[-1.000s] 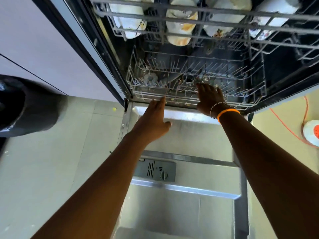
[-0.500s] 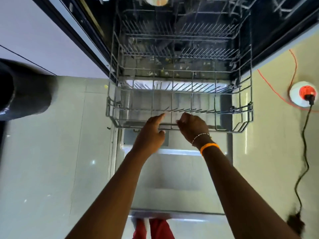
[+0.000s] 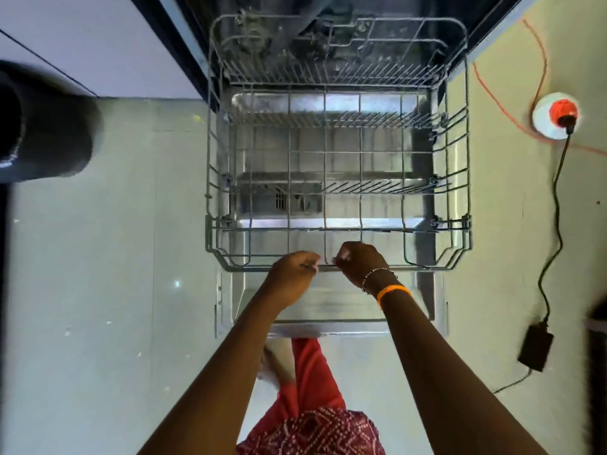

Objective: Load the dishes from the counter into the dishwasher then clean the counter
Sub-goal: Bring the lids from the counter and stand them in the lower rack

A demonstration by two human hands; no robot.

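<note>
Now that the lower rack (image 3: pixel 338 152) has rolled most of the way out of the dishwasher (image 3: pixel 328 34) and sits over the lowered door (image 3: pixel 331 307), where a second ago it was still tucked inside, the loading space lies fully exposed. Both hands are at the middle of the rack's front rail: the left hand (image 3: pixel 292 274) and the right hand (image 3: pixel 361 262) each curl their fingers around the wire in a firm grip, almost touching each other. The rack holds no dishes, and none are in view, nor is the table they wait on; loading has likely not begun for this rack. To the right, on the floor, an orange cord (image 3: pixel 512 103) runs past a white socket (image 3: pixel 555 116), and a black cable (image 3: pixel 555 224) leads to an adapter (image 3: pixel 536 348). A dark bin (image 3: pixel 46 133) stands on the left. The open door and rack block the floor ahead.
</note>
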